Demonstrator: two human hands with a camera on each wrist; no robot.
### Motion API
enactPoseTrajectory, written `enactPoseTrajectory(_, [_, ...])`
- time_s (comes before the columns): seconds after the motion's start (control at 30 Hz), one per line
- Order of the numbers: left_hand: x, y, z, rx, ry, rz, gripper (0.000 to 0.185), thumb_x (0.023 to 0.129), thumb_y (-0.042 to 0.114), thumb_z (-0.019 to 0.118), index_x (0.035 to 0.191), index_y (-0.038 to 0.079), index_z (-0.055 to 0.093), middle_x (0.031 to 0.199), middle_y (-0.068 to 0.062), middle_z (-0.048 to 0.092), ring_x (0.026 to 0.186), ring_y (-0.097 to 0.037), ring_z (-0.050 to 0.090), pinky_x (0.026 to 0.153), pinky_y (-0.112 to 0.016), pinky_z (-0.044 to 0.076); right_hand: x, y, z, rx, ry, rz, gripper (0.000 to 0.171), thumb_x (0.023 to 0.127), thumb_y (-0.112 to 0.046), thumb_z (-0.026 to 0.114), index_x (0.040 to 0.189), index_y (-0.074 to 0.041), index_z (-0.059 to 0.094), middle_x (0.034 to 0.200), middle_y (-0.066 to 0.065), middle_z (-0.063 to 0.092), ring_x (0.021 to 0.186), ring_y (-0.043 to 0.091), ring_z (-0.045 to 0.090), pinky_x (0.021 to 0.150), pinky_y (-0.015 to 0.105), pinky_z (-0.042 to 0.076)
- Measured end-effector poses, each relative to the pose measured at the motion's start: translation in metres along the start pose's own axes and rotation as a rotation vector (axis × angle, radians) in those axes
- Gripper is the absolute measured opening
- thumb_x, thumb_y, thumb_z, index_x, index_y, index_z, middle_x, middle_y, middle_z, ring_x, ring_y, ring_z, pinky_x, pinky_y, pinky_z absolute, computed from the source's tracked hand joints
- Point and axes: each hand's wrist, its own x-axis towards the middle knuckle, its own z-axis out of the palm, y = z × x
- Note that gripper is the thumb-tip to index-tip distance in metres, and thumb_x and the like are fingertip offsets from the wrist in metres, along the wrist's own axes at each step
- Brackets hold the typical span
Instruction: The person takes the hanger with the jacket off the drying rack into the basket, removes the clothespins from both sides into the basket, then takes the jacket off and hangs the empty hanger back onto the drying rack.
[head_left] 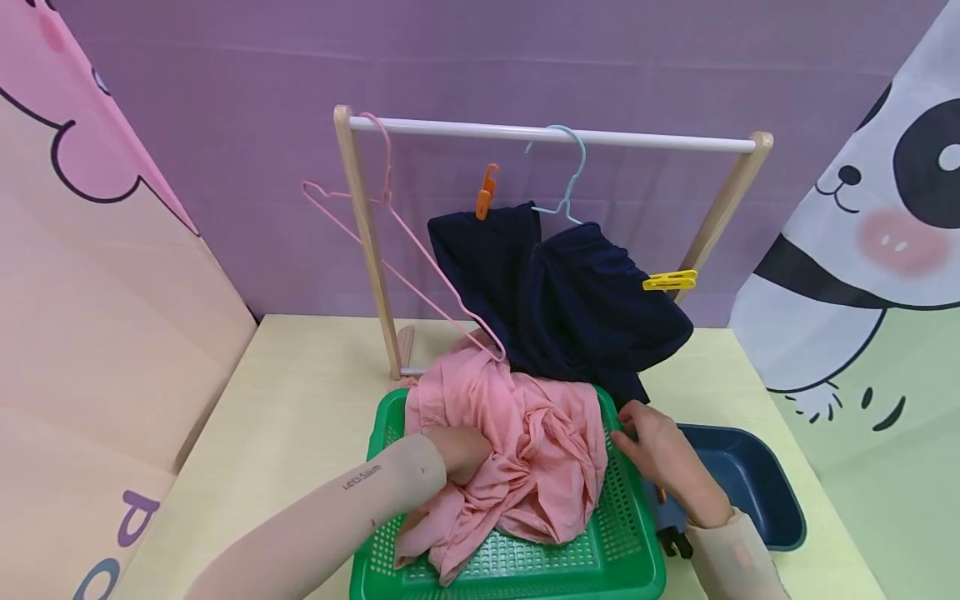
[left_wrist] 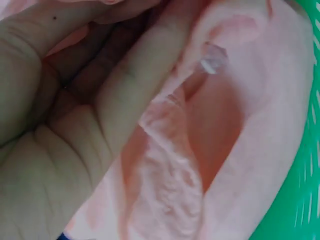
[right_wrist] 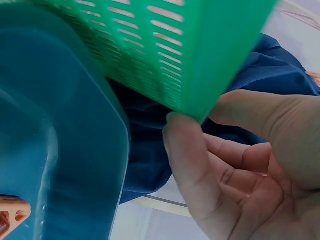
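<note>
A crumpled pink garment (head_left: 540, 467) lies in a green basket (head_left: 641, 542) with slotted walls. My left hand (head_left: 457, 452) grips the garment at its left side; its fingertips are sunk in the folds and hidden in the head view. Close up in the left wrist view, the pink cloth (left_wrist: 280, 115) shows a gathered edge and a small clear piece, perhaps a button. With thumb and forefinger, my right hand (head_left: 667, 454) pinches the basket's right edge. That pinch shows on the green rim (right_wrist: 220, 55) in the right wrist view.
Behind the basket stands a rack with a white rail (head_left: 480, 130). A pink hanger (head_left: 442, 275) hangs left; a light blue hanger (head_left: 573, 179) bears a navy garment (head_left: 570, 300) with orange (head_left: 486, 193) and yellow (head_left: 670, 281) clothespins. A blue basin (head_left: 750, 483) sits right.
</note>
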Motion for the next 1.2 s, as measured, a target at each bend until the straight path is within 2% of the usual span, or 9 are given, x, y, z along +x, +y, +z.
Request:
enactPoseTrajectory(0.13, [-0.021,-0.010,-0.016,-0.156,0.037,0.045,0.022,0.083,0.000,0.072,0.072,0.016,0.062,0.065,0.002,0.048,0.059,-0.014,0.043,0.048,-0.026,0.033,0.000,-0.001,-0.001,-0.005,-0.003,0.003,0.024,0.091,-0.008,0.071,0.109,0.003,0.058,0.098,0.018,0.065,0.078,0.025,0.062,0.070,0.042,0.059])
enactPoseTrajectory(0.3, [-0.040,-0.039,-0.053,-0.397,0.194,0.105,0.011,0.085,-0.001,0.073,0.083,0.010,0.070,0.070,0.001,0.054,0.067,-0.016,0.051,0.056,-0.025,0.045,0.000,-0.002,-0.004,-0.006,0.003,0.006,0.024,0.091,-0.007,0.071,0.109,0.003,0.058,0.098,0.018,0.064,0.078,0.025,0.062,0.070,0.042,0.059])
enactPoseTrajectory(0.43, [-0.037,-0.063,-0.071,-0.445,0.407,0.134,0.006,0.089,0.004,0.072,0.095,0.007,0.074,0.082,-0.001,0.063,0.077,-0.018,0.056,0.070,-0.029,0.054,0.000,-0.001,-0.004,-0.014,0.001,0.003,0.023,0.091,-0.007,0.071,0.108,0.003,0.058,0.097,0.018,0.064,0.078,0.026,0.062,0.070,0.042,0.059])
enactPoseTrajectory(0.5, [-0.030,-0.074,-0.074,-0.451,0.490,0.098,0.010,0.091,0.010,0.072,0.101,0.007,0.075,0.087,-0.003,0.066,0.081,-0.020,0.057,0.078,-0.033,0.052,0.000,0.000,-0.003,-0.017,0.000,0.001,0.023,0.091,-0.007,0.070,0.107,0.003,0.058,0.097,0.017,0.064,0.078,0.025,0.062,0.069,0.041,0.059])
enactPoseTrajectory(0.57, [-0.021,-0.084,-0.076,-0.469,0.532,0.045,0.018,0.093,0.018,0.072,0.108,0.009,0.075,0.095,-0.005,0.070,0.087,-0.022,0.060,0.084,-0.039,0.050,0.000,0.000,-0.002,-0.016,-0.001,0.000,0.023,0.091,-0.007,0.070,0.107,0.003,0.058,0.096,0.016,0.063,0.077,0.024,0.061,0.069,0.041,0.059])
enactPoseTrajectory(0.77, [0.001,-0.100,-0.073,-0.708,0.429,-0.128,0.042,0.095,0.042,0.064,0.125,0.013,0.068,0.127,-0.011,0.064,0.110,-0.030,0.059,0.098,-0.053,0.047,0.000,0.002,0.000,-0.007,-0.006,-0.002,0.023,0.091,-0.007,0.070,0.107,0.003,0.057,0.096,0.015,0.063,0.075,0.023,0.059,0.069,0.040,0.058])
enactPoseTrajectory(0.93, [0.013,-0.104,-0.071,-0.839,0.316,-0.166,0.051,0.091,0.051,0.066,0.125,0.014,0.066,0.120,-0.007,0.065,0.105,-0.027,0.058,0.097,-0.049,0.048,0.001,0.001,0.001,-0.012,-0.005,0.001,0.022,0.091,-0.007,0.070,0.107,0.002,0.057,0.095,0.015,0.062,0.075,0.022,0.058,0.067,0.038,0.058])
enactPoseTrajectory(1.07, [0.020,-0.103,-0.070,-0.935,0.257,-0.155,0.051,0.088,0.044,0.074,0.126,0.010,0.065,0.118,-0.008,0.064,0.103,-0.026,0.059,0.095,-0.042,0.051,0.002,0.001,0.001,-0.010,-0.013,0.003,0.022,0.092,-0.007,0.070,0.107,0.002,0.057,0.096,0.016,0.063,0.075,0.023,0.059,0.068,0.039,0.058])
enactPoseTrajectory(1.2, [0.023,-0.100,-0.069,-0.944,0.284,-0.153,0.044,0.089,0.023,0.075,0.128,0.005,0.063,0.121,-0.012,0.061,0.104,-0.028,0.057,0.094,-0.041,0.052,0.003,0.002,0.001,-0.007,-0.015,0.004,0.023,0.091,-0.007,0.071,0.108,0.002,0.057,0.097,0.016,0.063,0.076,0.023,0.060,0.069,0.040,0.059])
